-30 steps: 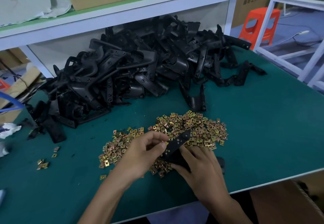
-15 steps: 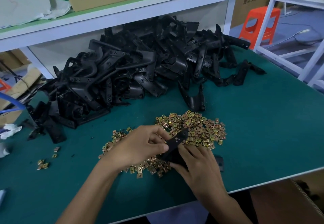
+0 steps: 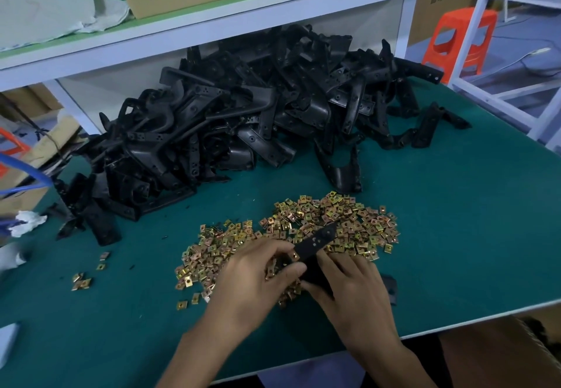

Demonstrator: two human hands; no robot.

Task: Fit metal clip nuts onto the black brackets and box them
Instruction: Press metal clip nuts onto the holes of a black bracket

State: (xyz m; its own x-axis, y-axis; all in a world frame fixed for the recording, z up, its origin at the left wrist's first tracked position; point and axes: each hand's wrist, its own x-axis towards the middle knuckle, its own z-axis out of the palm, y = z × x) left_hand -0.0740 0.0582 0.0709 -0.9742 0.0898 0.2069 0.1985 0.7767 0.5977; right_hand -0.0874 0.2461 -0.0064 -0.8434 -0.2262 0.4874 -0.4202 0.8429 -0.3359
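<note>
- change: over the last second my left grip point(image 3: 258, 275) closed in against the bracket point(image 3: 317, 243). a clip nut point(image 3: 294, 256) now shows on the bracket's near edge, right at my fingertips.
- state: left grip is pinched on that clip nut — right grip point(image 3: 349, 293) is clamped round the bracket's lower end, with the tip pointing up and away over the loose nuts point(image 3: 358, 220).
- read: nut looks started, but i can't tell if it's fully seated over a hole. this bracket isn't ready to box yet.
- bracket heap point(image 3: 243, 120) at the back is still big, so plenty left to do.
- room: bare tabletop point(image 3: 455, 236) to my right is open. the heap and the shelf point(image 3: 212, 32) block the back. the near edge sits just under my wrists, with a cardboard box point(image 3: 498, 357) below it at right.
- small black part point(image 3: 390, 287) lies just beside my right grip — mind it when swinging out.
</note>
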